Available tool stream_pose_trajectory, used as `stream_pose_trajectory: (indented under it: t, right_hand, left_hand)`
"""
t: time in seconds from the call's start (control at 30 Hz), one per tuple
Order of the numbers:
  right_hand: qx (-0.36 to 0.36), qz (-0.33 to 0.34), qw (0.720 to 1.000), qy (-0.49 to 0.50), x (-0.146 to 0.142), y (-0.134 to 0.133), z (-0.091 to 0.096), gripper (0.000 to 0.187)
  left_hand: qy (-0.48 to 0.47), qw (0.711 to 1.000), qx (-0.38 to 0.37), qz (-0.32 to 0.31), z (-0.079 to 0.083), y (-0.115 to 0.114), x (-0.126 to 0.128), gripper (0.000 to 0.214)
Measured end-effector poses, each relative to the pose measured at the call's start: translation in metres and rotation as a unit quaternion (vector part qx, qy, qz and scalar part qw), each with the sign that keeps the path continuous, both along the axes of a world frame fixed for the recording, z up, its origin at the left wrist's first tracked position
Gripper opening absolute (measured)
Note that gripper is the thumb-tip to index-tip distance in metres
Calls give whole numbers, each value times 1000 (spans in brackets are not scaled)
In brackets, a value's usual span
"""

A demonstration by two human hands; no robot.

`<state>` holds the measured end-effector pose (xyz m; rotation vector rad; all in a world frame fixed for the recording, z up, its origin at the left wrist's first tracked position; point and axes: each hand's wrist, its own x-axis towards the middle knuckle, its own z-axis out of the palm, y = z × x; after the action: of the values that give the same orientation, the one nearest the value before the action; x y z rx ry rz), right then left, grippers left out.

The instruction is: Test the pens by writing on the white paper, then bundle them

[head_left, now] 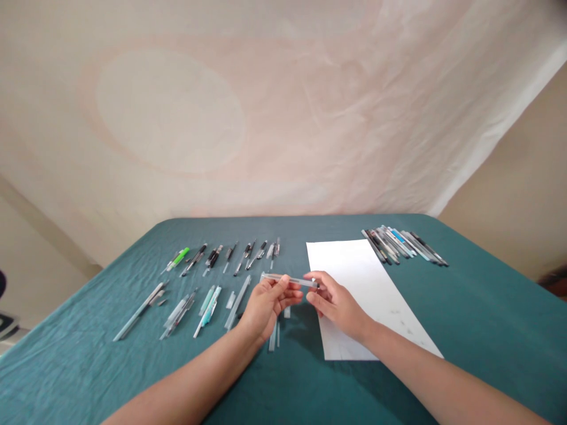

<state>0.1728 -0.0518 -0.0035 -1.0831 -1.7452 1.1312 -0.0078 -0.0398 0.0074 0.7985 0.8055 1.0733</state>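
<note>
One pen (302, 282) seems mid-handling: left hand (268, 302) pinches it; right hand (335, 303), fingers parted, curls by its tip (316, 285). Next move likely calls for a steady pinch.

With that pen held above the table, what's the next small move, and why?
Probably close the right hand on the dark end of the pen: the left hand holds its clear barrel, and the right thumb appears to sit apart, below that end.
</note>
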Motion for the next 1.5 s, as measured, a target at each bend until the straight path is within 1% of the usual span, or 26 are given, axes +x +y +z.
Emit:
stream_pose_trajectory:
  t: [0.07,0.13,0.2,0.27,0.33,0.4,0.43,0.47,0.5,0.53,0.57,0.6,0.63,0.67,0.7,0.73,0.77,0.8,0.83,0.9,1.03,1.13,1.23,1.33,1.5]
  right_hand:
    - [42,10,999,-19,-1,-2,2,50]
    - [102,34,994,-29,-1,-4,5,48]
    - [144,66,987,-34,-1,-6,7,45]
    - [159,88,982,-39,-1,-8,8,45]
    - [169,93,980,-41,0,-8,8,45]
    - [183,75,979,-37,0,-8,8,42]
    - [188,58,980,-33,0,-8,9,40]
    - [188,35,981,-28,0,-7,10,38]
    - [183,8,983,-22,1,-5,11,36]
    - [174,-21,984,-16,3,-3,12,35]
    - [161,-51,986,-10,5,-1,14,34]
    - [146,-78,986,-7,8,2,17,33]
    - [131,-105,986,-4,11,5,20,31]
    - [119,-129,984,-2,16,8,24,30]
    - [111,-151,982,0,21,12,29,28]
    - [107,-170,980,4,27,15,33,27]
    - [105,-184,977,8,33,17,38,26]
    - [102,-192,976,13,39,19,42,25]
    - [95,-195,976,19,44,20,45,24]
    - [73,-184,980,27,53,21,48,23]
    - [8,-119,993,6,60,17,41,18]
    - [-29,-79,996,-9,57,14,33,17]
    - [-48,-70,996,-5,53,13,26,19]
    - [-70,-63,996,6,47,14,18,21]
    - [-112,-29,992,44,35,11,-1,23]
  left_hand:
    - [-9,999,-9,-36,0,-3,2,24]
    - [-7,997,-9,-74,1,-7,5,24]
    - [-4,995,-5,-101,1,-11,7,24]
    - [-3,993,-2,-115,1,-13,9,24]
    - [7,993,3,-122,1,-15,11,24]
    - [52,990,14,-129,2,-17,12,27]
    - [97,986,34,-127,3,-18,12,30]
    - [158,977,74,-123,4,-20,12,34]
    - [227,956,138,-121,5,-22,11,36]
    - [298,920,222,-124,7,-26,11,36]
    - [360,866,320,-137,8,-29,11,34]
    - [405,799,414,-161,9,-33,11,32]
    - [433,730,494,-191,10,-37,10,32]
    - [452,666,551,-219,11,-41,10,35]
    - [466,614,590,-241,11,-44,10,39]
    - [478,575,614,-255,11,-46,11,43]
    - [488,548,626,-263,11,-47,11,46]
    - [495,532,633,-266,10,-48,10,48]
    - [501,524,635,-267,10,-48,10,49]
    - [506,522,633,-266,9,-47,9,50]
    - [506,526,624,-278,5,-44,9,50]
    - [503,532,620,-284,1,-43,10,50]
    - [503,539,612,-286,-1,-43,11,49]
    - [502,547,604,-290,0,-43,11,48]
    - [502,558,591,-296,4,-42,12,44]
